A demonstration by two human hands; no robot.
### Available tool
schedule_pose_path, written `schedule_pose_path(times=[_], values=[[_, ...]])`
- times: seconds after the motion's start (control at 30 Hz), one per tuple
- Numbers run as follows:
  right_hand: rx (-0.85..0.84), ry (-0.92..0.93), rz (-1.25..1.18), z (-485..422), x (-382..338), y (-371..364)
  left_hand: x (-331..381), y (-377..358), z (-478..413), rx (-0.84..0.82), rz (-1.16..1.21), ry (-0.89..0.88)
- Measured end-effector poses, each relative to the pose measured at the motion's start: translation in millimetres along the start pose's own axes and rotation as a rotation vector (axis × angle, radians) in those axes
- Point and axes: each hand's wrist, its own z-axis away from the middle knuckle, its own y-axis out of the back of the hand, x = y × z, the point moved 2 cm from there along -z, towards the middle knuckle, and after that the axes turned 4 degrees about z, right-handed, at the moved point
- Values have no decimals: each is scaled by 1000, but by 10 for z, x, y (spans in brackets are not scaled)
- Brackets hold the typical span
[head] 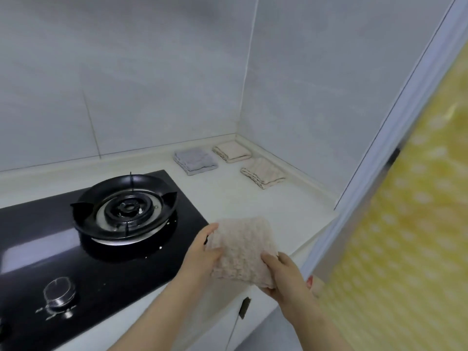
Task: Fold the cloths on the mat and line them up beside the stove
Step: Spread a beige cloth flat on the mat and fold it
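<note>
I hold a folded pale pink cloth point(243, 249) above the front edge of the white counter point(228, 198), just right of the black gas stove point(121, 211). My left hand point(205, 249) grips its left edge and my right hand point(283, 272) pinches its near right corner. Three folded cloths lie on the counter near the back corner: a grey cloth point(195, 160), a cream cloth point(231, 152) by the wall corner, and another cream cloth point(263, 173) in front of it.
The stove has a round burner ring and a control knob point(59, 292) at the front left. Tiled walls close the counter at the back and right. A yellow dotted surface point(405, 236) fills the right side. White cabinet doors point(243, 312) sit below the counter.
</note>
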Motion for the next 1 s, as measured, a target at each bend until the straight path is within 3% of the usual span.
schedule_pose_path(times=[0.23, 0.57, 0.77, 1.0], values=[[-96, -13, 30, -1115, -298, 14, -22, -225, -920, 145, -5, 5], [-306, -112, 236, -2719, -569, 21, -234, -467, -1831, 504, 14, 95], [-446, 7, 398, -3234, -772, -162, -254, -530, -2166, 668, 41, 115], [-473, 88, 571, -3544, -895, -296, -142, -525, -2418, 752, 50, 86]])
